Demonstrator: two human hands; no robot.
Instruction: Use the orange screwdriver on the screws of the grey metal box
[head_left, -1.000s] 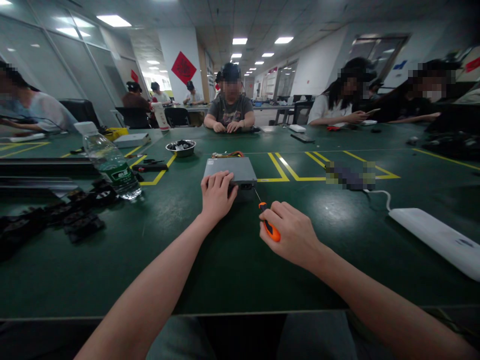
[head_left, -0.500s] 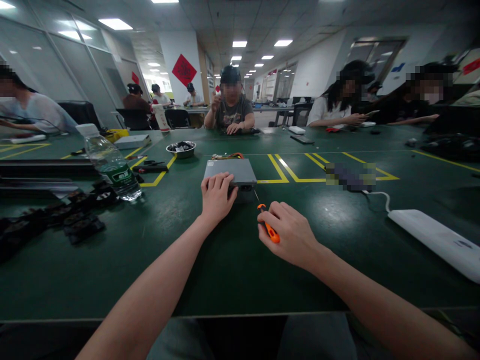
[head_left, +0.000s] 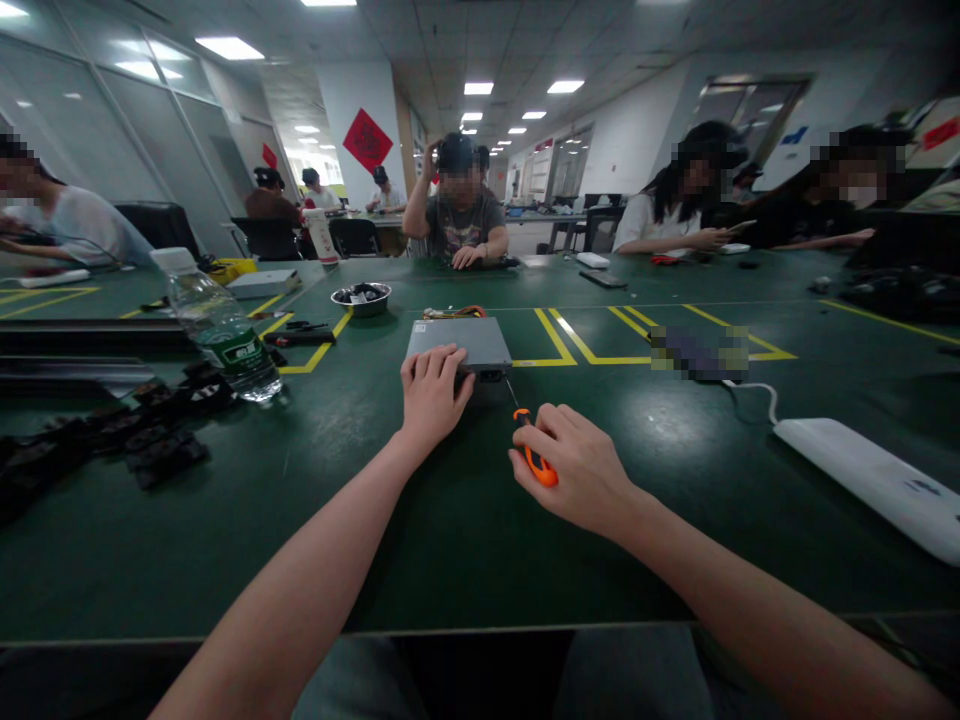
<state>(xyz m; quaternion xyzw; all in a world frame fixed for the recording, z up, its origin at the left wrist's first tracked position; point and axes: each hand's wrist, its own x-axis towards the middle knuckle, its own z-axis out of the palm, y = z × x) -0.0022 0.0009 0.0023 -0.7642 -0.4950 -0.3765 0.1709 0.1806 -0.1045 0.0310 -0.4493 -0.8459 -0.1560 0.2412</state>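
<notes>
A grey metal computer power supply (head_left: 472, 340) lies on the green table before me, its wires (head_left: 465, 312) coming out at the far side. My left hand (head_left: 435, 390) grips its near left part, fingers over the top and thumb against the front face beside the black socket (head_left: 491, 376). In my right hand (head_left: 574, 455) is a screwdriver (head_left: 541, 468) with an orange and black handle, fingers closed round it. The thin shaft points up and left, its tip at the lower right corner of the front face. Whether the tip sits in a screw is too small to tell.
A water bottle (head_left: 225, 330) stands to the left, with black parts (head_left: 165, 440) near it. Beyond are a metal bowl (head_left: 361, 298) and a black tool (head_left: 300, 337). A white power strip (head_left: 870, 480) lies right. Opposite sits a person (head_left: 465, 215).
My right fingers have shifted slightly on the screwdriver handle, while its tip stays at the same corner. My left hand keeps its place. The person opposite has raised a hand to the head.
</notes>
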